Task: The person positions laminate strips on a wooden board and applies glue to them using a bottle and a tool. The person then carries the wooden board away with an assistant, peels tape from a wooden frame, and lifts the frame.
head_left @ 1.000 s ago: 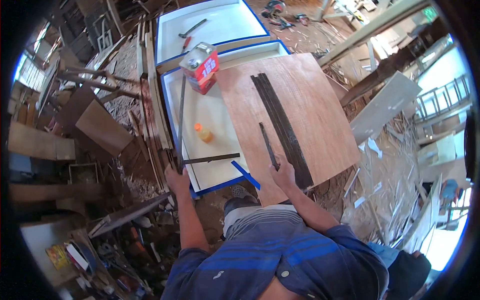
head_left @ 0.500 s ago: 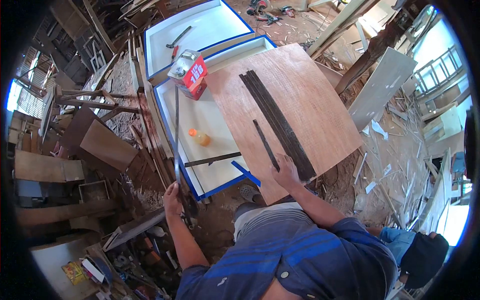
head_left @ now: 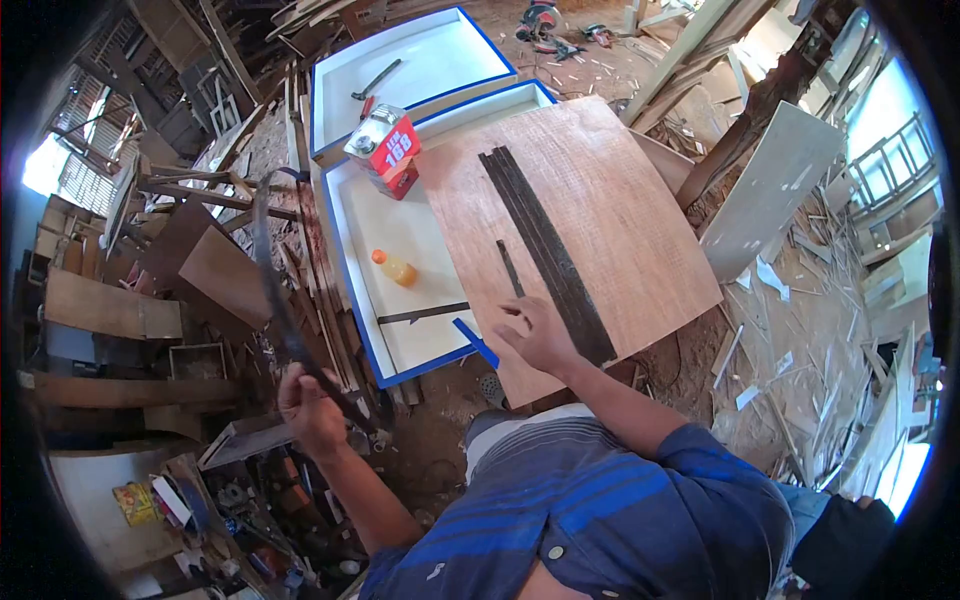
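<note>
Cluttered workshop, wood scraps over the dirt floor [head_left: 745, 335]. Left hand [head_left: 312, 410], left of center, clenched around a long dark strip [head_left: 268, 255]; strip is bowed and blurred, rising toward upper left. Right hand [head_left: 540, 338], center, over plywood board [head_left: 625, 220], fingers loosely curled and parted, looks released. Short dark strip [head_left: 507, 262] lies on the board just beyond its fingertips; can't tell if touching. Bundle of dark strips [head_left: 540, 240] beside it, lengthwise on the board. Left of the board, blue-edged white tray [head_left: 365, 225]: dark crosspiece [head_left: 425, 313], orange-capped bottle [head_left: 397, 270], red can [head_left: 388, 155]. Blue strip [head_left: 474, 342] at tray's lower right corner, near the board. Second tray [head_left: 445, 55], top center, holds a hammer [head_left: 380, 78]. Gray board [head_left: 765, 190] leans at upper right. Another person [head_left: 840, 540] partly visible, lower right.
</note>
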A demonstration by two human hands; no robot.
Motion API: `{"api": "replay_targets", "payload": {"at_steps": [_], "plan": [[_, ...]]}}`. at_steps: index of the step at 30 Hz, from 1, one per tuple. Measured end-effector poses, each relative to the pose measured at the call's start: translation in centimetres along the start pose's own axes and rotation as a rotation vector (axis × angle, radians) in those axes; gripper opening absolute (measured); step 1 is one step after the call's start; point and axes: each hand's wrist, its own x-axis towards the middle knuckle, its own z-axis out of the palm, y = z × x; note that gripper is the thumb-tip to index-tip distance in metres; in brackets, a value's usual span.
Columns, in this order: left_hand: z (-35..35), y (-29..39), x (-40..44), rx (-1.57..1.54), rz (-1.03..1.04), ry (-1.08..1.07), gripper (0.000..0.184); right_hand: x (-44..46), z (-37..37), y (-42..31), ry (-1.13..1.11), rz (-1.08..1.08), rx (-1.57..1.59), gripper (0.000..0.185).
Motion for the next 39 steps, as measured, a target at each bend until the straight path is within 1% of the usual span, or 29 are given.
{"api": "replay_targets", "payload": {"at_steps": [3, 5, 6, 7, 9, 10, 11, 12, 13, 14, 15, 16, 19, 20, 23, 26, 29, 32, 35, 36, 38, 39], "plan": [[6.8, -1.6, -3.0, 0.183, 0.095, -0.080, 0.019, 2.3, -3.2, -4.3, -0.254, 0.062, 0.359, 0.061], [11.2, -3.5, -5.7, 0.141, -0.015, -0.107, 0.018, 2.5, -4.8, -5.8, -0.312, -0.035, 0.640, 0.061], [13.5, -4.5, -7.1, 0.103, -0.123, -0.109, 0.018, 2.4, -5.9, -6.0, -0.337, -0.088, 0.781, 0.061], [15.9, -5.5, -8.5, 0.066, -0.231, -0.111, 0.019, 2.3, -7.1, -5.8, -0.338, -0.096, 0.815, 0.062], [20.7, -7.9, -11.8, 0.017, -0.453, -0.022, 0.018, 1.9, -9.4, -5.3, -0.345, -0.110, 0.882, 0.064], [21.8, -11.0, -13.6, 0.029, -0.454, 0.001, 0.019, 1.5, -10.7, -5.2, -0.316, -0.065, 0.892, 0.064], [22.8, -13.7, -15.4, 0.039, -0.457, 0.024, 0.020, 1.1, -11.4, -3.9, -0.255, 0.039, 0.891, 0.062], [24.5, -14.6, -16.8, 0.132, -0.488, -0.046, 0.021, 0.7, -11.6, -1.5, -0.193, 0.146, 0.889, 0.060], [26.0, -15.4, -18.2, 0.225, -0.520, -0.118, 0.023, 0.3, -11.6, 1.0, -0.129, 0.254, 0.886, 0.057], [26.4, -17.9, -19.8, 0.203, -0.519, -0.177, 0.024, -0.1, -11.4, 4.0, -0.053, 0.285, 0.867, 0.054], [27.7, -18.5, -20.6, 0.242, -0.605, -0.217, 0.025, -0.3, -11.0, 7.2, 0.024, 0.317, 0.847, 0.051], [28.7, -19.7, -21.5, 0.259, -0.586, -0.231, 0.026, -0.4, -10.9, 9.8, 0.100, 0.347, 0.826, 0.049], [31.6, -22.2, -23.0, 0.391, -0.499, -0.316, 0.028, -0.9, -12.6, 15.4, 0.149, 0.422, 0.639, 0.045], [32.4, -22.6, -23.4, 0.449, -0.463, -0.348, 0.028, -0.7, -12.4, 17.4, 0.192, 0.430, 0.595, 0.047], [34.9, -22.3, -24.3, 0.650, -0.345, -0.422, 0.031, -1.0, -15.2, 16.6, 0.169, 0.553, 0.515, 0.046], [36.0, -22.9, -24.9, 0.725, -0.402, -0.457, 0.036, -0.3, -15.5, 18.8, 0.145, 0.579, 0.419, 0.043], [36.1, -24.7, -25.5, 0.503, -0.589, -0.398, 0.039, 0.0, -16.3, 20.3, 0.110, 0.496, 0.246, 0.040], [36.1, -25.8, -26.3, 0.316, -0.681, -0.407, 0.040, 0.6, -16.4, 21.8, 0.125, 0.512, 0.093, 0.039], [34.2, -27.0, -27.1, 0.082, -0.999, -0.368, 0.046, 0.4, -15.5, 23.9, 0.313, 0.394, -0.009, 0.033], [34.4, -26.7, -27.1, 0.049, -1.088, -0.333, 0.051, 0.5, -15.4, 24.8, 0.313, 0.361, -0.054, 0.033], [34.7, -25.2, -27.0, -0.025, -1.257, -0.232, 0.071, 0.2, -15.0, 26.1, 0.291, 0.282, -0.139, 0.038], [34.6, -25.1, -26.9, -0.076, -1.272, -0.229, 0.075, -0.1, -15.7, 24.3, 0.247, 0.345, -0.086, 0.041]]}}
